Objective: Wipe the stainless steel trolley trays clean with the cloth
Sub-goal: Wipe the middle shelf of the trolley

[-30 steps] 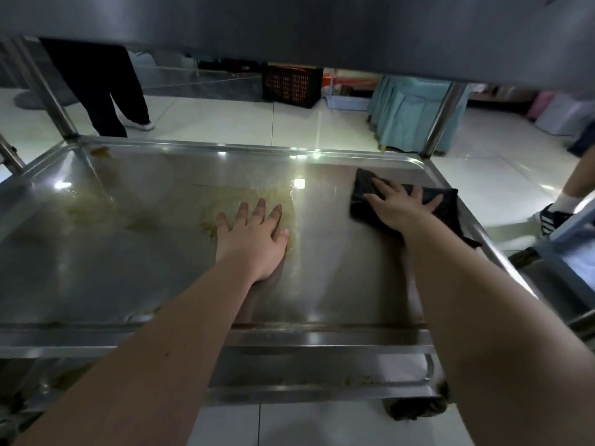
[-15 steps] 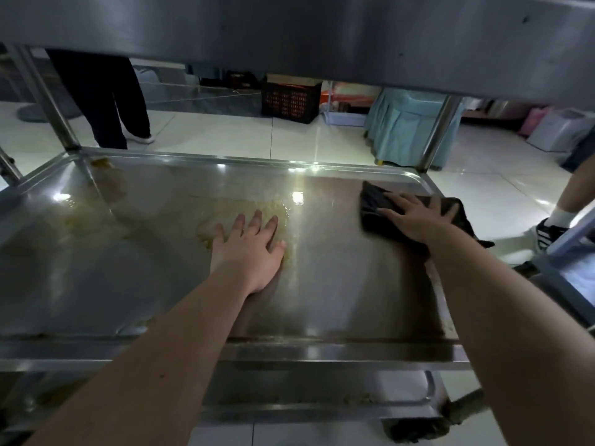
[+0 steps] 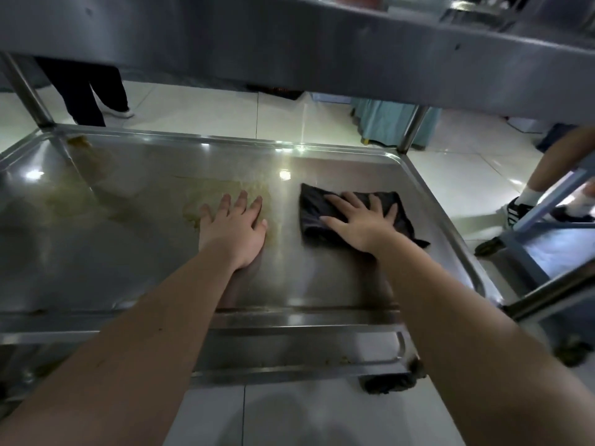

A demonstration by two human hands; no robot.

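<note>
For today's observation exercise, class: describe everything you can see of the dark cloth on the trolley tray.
The cloth is dark, nearly black, soft-looking fabric, folded into a rough rectangle, one loose corner trailing toward the right rim. It lies flat on the right part of the steel tray, beside the yellowish smears. The right hand presses on it, fingers straight and spread.

Glossy pale floor tiles (image 3: 199, 107) with light glare, teal skirted table (image 3: 392, 127) behind, dark-trousered legs (image 3: 87, 94) far left, sneakered foot (image 3: 518, 209) and blue-grey frame (image 3: 553, 196) right
</note>
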